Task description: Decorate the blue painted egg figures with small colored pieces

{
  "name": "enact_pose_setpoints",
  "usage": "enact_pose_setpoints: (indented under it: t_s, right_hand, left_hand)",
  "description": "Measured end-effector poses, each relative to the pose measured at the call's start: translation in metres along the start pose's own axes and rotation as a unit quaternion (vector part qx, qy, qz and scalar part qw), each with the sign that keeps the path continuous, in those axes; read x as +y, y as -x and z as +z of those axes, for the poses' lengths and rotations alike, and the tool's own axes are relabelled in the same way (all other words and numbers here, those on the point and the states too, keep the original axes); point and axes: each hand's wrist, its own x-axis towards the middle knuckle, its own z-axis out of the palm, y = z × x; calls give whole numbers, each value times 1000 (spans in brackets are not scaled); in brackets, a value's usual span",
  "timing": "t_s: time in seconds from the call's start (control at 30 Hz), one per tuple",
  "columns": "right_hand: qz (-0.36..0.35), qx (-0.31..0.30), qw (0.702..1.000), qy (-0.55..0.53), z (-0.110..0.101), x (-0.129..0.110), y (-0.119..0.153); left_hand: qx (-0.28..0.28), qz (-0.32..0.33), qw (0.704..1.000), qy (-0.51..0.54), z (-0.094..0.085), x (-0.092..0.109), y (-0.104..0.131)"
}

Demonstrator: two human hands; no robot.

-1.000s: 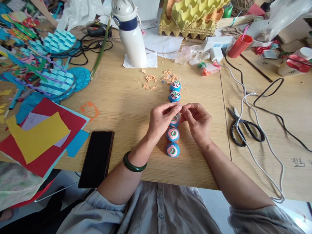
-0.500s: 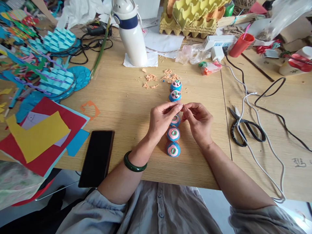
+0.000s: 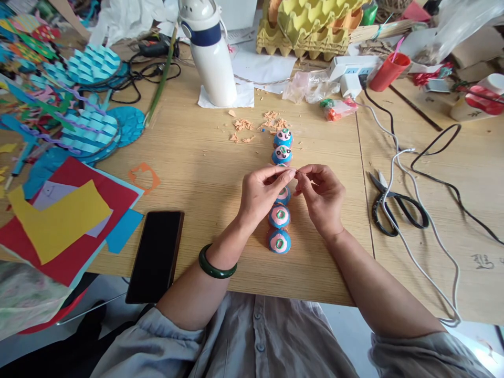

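Note:
My left hand (image 3: 262,191) and my right hand (image 3: 321,197) meet fingertip to fingertip above a row of small blue domes. Both are closed in a pinch around something too tiny to make out. Below the hands, the two nearest domes, one blue dome (image 3: 279,216) and the front dome (image 3: 279,242), carry pink patches with green rings. Beyond the hands, a dome (image 3: 282,154) and the farthest dome (image 3: 283,137) also bear dark curled bits on their pink patches. My fingers partly hide the middle of the row.
Black-handled scissors (image 3: 399,205) and a white cable (image 3: 429,226) lie at the right. A phone (image 3: 155,257) and coloured paper (image 3: 71,220) are at the left. Behind stand a white flask (image 3: 212,63), yellow egg trays (image 3: 307,31) and a red cup (image 3: 389,71). Orange shavings (image 3: 243,124) lie behind the row.
Both hands stay in nearly the same place, with fingertips still pinched together. The view has shifted very slightly; the domes have not moved.

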Motion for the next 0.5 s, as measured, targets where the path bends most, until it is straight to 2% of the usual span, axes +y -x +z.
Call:
enact_pose_setpoints:
  t_s: [0.3,0.5]
  right_hand:
    - [-81,-3,991,108,-2,-5,1]
    - [-158,-18,972,175,-4,-7,-1]
  left_hand:
    - [-5,25,999,-43,-1,2,1]
    - [-12,42,996,-78,-3,3,1]
